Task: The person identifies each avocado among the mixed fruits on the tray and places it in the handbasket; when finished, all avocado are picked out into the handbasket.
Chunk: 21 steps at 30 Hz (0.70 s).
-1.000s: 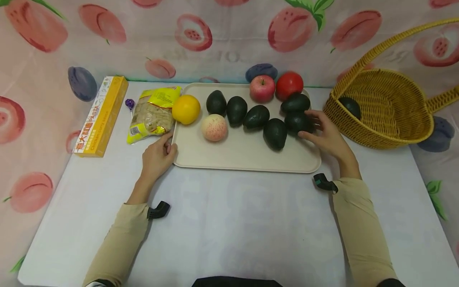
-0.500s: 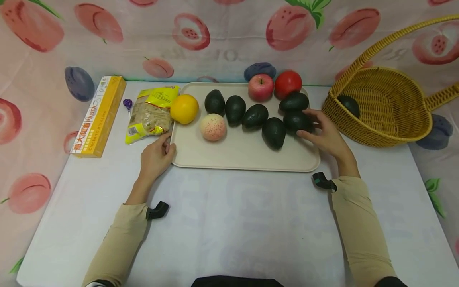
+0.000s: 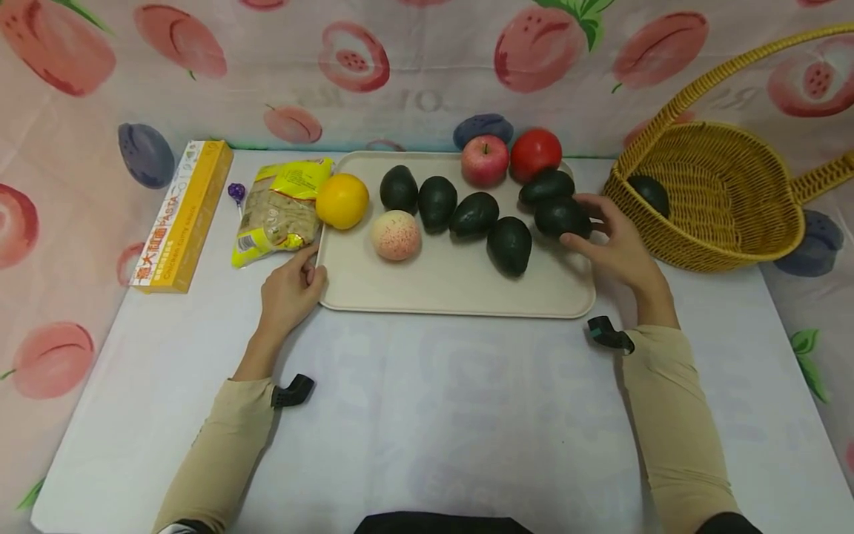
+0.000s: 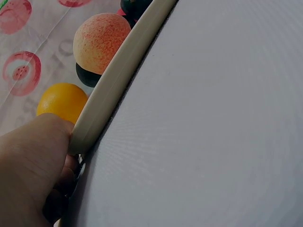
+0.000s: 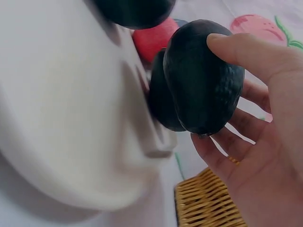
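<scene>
My right hand (image 3: 620, 248) holds a dark green avocado (image 3: 562, 217) between thumb and fingers, over the right end of the beige tray (image 3: 434, 293). In the right wrist view the thumb lies across this avocado (image 5: 201, 78), with another avocado (image 5: 163, 97) behind it. My left hand (image 3: 288, 289) grips the tray's left edge; the left wrist view shows its thumb at the rim (image 4: 113, 80) and curled fingers below, partly hidden. Several more avocados (image 3: 510, 247) lie on the tray with a peach (image 3: 396, 236), an orange (image 3: 342, 201), a red apple (image 3: 485, 161) and a tomato (image 3: 536, 155).
Right of the tray stands a yellow wicker basket (image 3: 727, 200) with a tall handle and a dark avocado (image 3: 649, 196) inside. On the left lie a bag of noodles (image 3: 280, 211), a purple lollipop (image 3: 236, 193) and a yellow pasta box (image 3: 183, 219). Patterned cloth hangs behind.
My right hand has lifted the avocado slightly and shifted it right, away from the one beside it. The left hand stays at the tray's edge.
</scene>
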{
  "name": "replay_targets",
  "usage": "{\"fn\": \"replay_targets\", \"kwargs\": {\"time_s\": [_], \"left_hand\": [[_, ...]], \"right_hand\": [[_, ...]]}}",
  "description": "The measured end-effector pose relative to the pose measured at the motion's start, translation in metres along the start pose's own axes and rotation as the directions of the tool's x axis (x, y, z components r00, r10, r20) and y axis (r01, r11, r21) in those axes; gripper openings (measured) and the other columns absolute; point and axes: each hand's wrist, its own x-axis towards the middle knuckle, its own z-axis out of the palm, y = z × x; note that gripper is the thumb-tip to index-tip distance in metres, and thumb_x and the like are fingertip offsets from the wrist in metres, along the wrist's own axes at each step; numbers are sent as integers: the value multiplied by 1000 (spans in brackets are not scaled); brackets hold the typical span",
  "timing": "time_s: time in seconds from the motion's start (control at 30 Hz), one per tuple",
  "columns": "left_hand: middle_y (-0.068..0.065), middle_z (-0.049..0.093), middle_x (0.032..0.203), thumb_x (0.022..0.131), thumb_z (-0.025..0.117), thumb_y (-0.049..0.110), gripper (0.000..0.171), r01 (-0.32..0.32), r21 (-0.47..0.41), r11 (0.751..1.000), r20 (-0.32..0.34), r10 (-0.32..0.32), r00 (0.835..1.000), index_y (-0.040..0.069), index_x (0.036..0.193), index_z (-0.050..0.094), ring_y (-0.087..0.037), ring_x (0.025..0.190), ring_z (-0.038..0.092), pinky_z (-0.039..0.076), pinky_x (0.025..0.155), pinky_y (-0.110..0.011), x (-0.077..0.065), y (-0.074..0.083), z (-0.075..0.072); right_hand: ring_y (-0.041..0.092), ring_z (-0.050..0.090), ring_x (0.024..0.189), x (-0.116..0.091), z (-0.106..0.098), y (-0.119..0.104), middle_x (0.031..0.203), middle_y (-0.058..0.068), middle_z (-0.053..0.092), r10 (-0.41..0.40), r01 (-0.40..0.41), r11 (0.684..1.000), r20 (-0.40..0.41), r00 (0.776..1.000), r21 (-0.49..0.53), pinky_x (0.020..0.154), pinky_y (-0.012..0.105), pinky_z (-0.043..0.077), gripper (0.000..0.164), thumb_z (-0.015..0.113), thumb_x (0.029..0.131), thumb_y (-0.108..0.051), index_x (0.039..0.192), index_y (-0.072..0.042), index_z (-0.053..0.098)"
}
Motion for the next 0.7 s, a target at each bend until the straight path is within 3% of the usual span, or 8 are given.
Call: {"fn": "replay_targets", "kwargs": {"time_s": [0.13,0.3,0.5,0.7], "left_hand": [[-5,52,66,90,54,20,37,10,0,1000,7,-10,1000,4,124,59,-16,53,40,27,49,-30,-1,0,0],[-5,51,67,90,54,21,38,12,3,1000,13,-12,1000,4,124,59,-17,54,41,27,49,-30,0,-1,0],[-5,51,66,90,54,21,38,17,7,1000,15,-17,1000,4,124,59,-17,54,40,27,50,-30,0,-1,0],[-5,51,66,91,54,21,38,8,14,1000,12,-8,1000,3,123,59,-17,54,40,27,50,-31,0,0,1]], "right_hand": [[4,46,117,-7,-7,-20,132,12,49,-16,16,1000,-29,999,3,95,21,36,65,73,80,-11,138,-9,44],[-1,46,113,-9,-15,-18,128,5,51,-28,29,1000,-79,996,11,97,16,37,66,73,79,-7,138,-13,45],[0,47,113,-12,-23,-23,128,4,52,-73,75,997,-118,990,17,93,13,38,66,72,78,-3,138,-10,46],[4,50,111,-15,-31,-28,123,-5,55,-99,114,991,-181,978,75,91,14,38,62,70,77,2,134,-5,48]]}}
